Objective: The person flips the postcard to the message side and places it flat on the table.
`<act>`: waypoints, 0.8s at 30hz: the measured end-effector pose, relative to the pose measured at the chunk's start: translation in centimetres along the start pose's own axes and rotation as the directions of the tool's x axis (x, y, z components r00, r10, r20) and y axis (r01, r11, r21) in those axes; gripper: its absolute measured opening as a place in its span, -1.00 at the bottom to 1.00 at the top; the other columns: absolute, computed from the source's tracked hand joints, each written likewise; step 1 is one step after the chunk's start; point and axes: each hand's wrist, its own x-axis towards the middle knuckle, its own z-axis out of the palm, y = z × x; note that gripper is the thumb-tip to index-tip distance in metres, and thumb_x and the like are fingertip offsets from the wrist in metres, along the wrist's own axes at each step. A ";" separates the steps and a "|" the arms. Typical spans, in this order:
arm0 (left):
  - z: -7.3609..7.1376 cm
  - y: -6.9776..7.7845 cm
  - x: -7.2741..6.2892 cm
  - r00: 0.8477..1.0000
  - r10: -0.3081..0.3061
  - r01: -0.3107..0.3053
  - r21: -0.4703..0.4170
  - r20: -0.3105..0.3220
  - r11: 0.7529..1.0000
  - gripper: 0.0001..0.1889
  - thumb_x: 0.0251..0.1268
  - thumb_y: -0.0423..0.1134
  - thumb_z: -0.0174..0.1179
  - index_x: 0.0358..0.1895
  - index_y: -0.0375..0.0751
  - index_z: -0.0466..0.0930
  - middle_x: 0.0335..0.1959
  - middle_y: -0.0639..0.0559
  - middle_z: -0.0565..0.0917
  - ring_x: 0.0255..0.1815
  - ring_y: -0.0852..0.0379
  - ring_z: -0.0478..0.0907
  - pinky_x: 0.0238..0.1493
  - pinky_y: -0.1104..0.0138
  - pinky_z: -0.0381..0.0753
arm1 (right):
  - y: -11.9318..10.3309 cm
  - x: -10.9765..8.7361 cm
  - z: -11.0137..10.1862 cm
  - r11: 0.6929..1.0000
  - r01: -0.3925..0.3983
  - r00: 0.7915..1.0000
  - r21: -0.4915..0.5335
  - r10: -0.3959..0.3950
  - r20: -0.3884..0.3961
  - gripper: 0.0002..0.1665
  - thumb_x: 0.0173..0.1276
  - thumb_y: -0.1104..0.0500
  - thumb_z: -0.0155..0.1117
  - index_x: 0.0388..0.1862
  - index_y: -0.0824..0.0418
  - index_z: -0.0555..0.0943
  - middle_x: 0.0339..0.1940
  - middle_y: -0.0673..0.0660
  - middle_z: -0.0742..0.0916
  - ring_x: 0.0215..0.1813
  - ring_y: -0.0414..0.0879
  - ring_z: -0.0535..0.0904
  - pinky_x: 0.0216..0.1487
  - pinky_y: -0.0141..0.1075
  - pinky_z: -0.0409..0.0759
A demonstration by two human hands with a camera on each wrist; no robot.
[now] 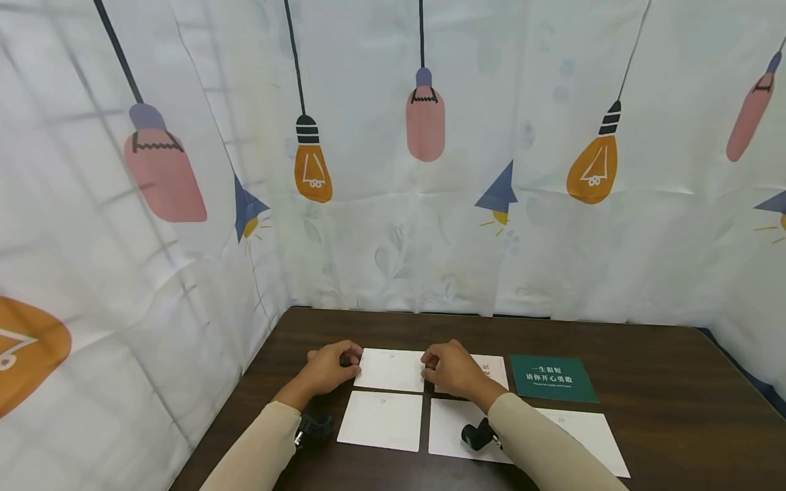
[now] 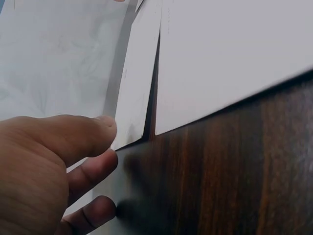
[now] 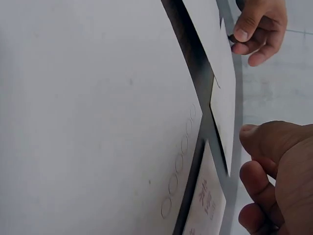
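A white card [image 1: 389, 370] lies flat in the back row on the table, with a hand at each side. My left hand [image 1: 331, 368] is at its left edge, thumb and fingers loosely bent; in the left wrist view the thumb tip meets the edge of the card [image 2: 134, 73]. By the right edge is my right hand [image 1: 456, 372], its fingers bent and, in the right wrist view, a little apart from the card [image 3: 224, 112]. Partly behind the right hand lies a pale card with red writing [image 1: 494, 368].
In the front row lie a white card [image 1: 381, 421] at left, another white card [image 1: 451, 429] beside it, and a third white card [image 1: 589, 436] partly under the right sleeve. A green card with white writing [image 1: 555, 379] is at back right. Printed curtains [image 1: 393, 259] hang behind the brown table [image 1: 675, 402].
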 end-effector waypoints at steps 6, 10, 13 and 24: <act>0.2 0.5 0.2 1.000 0.016 -0.016 0.006 0.005 1.000 -0.76 0.34 -0.25 0.39 0.02 -0.09 0.66 -0.35 0.31 0.56 -0.28 0.26 0.50 -0.04 -0.02 0.07 | 0.6 -0.3 -0.8 0.999 -0.036 0.999 0.032 0.035 0.014 -0.83 0.32 0.13 0.49 -0.14 0.07 0.72 -0.29 -0.12 0.61 -0.04 -0.11 0.47 -0.17 -0.21 0.56; 0.3 1.4 0.4 0.998 0.068 -0.068 0.012 0.001 0.998 -0.76 0.35 -0.25 0.38 0.04 -0.11 0.66 -0.35 0.31 0.55 -0.34 0.25 0.47 -0.05 -0.01 0.10 | 0.9 -0.6 -1.4 0.999 -0.038 0.999 0.022 0.037 0.011 -0.78 0.31 0.10 0.51 -0.10 0.08 0.73 -0.25 -0.09 0.61 -0.01 -0.10 0.47 -0.09 -0.14 0.55; 0.5 2.1 0.6 0.995 0.101 -0.101 0.025 0.010 0.995 -0.75 0.35 -0.25 0.37 0.05 -0.11 0.67 -0.35 0.31 0.54 -0.38 0.25 0.43 -0.07 0.01 0.11 | 1.2 -0.9 -1.7 0.999 -0.028 1.000 0.017 0.028 0.014 -0.74 0.30 0.11 0.52 -0.07 0.12 0.73 -0.24 -0.07 0.63 0.00 -0.08 0.47 -0.06 -0.13 0.56; 1.7 4.5 1.0 0.983 0.177 -0.177 0.013 0.056 0.984 -0.74 0.35 -0.24 0.35 0.06 -0.16 0.68 -0.30 0.26 0.58 -0.16 0.07 0.46 0.01 -0.03 0.15 | 2.2 -1.5 -2.6 0.999 -0.044 0.999 -0.015 0.044 0.019 -0.69 0.24 0.10 0.57 -0.06 0.08 0.72 -0.21 -0.07 0.66 0.04 -0.05 0.48 0.00 -0.10 0.59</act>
